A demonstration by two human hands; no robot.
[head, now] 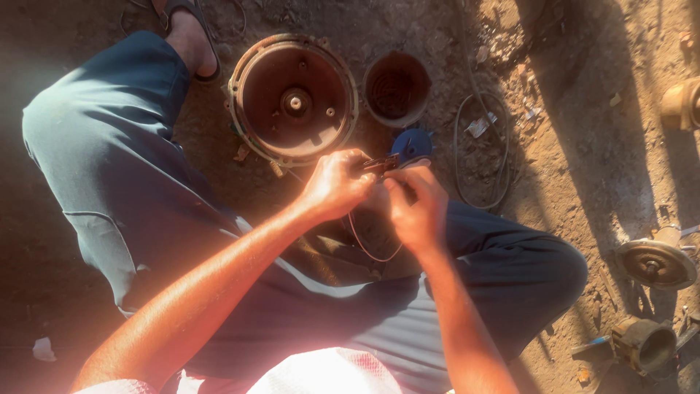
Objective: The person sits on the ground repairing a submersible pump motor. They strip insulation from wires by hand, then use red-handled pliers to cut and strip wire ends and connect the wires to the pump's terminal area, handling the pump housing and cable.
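Note:
Both my hands meet over my lap, above dirt ground. My left hand (337, 182) pinches a thin reddish wire (364, 244) that loops down between my knees. My right hand (415, 208) grips a small pair of pliers (379, 165) whose jaws point toward my left fingers. Just beyond the hands lies a blue round part (413, 144). A large round rusty motor cover (293, 98) with a hub in its middle lies on the ground ahead of my left hand. To its right sits a smaller round rusty housing (397, 87).
A grey cable (503, 146) loops on the dirt at right. Metal motor parts lie at the right edge: a disc with a shaft (656, 264), a cylindrical housing (644, 344) and a brass-coloured piece (682, 106). My sandalled foot (188, 36) rests at top left.

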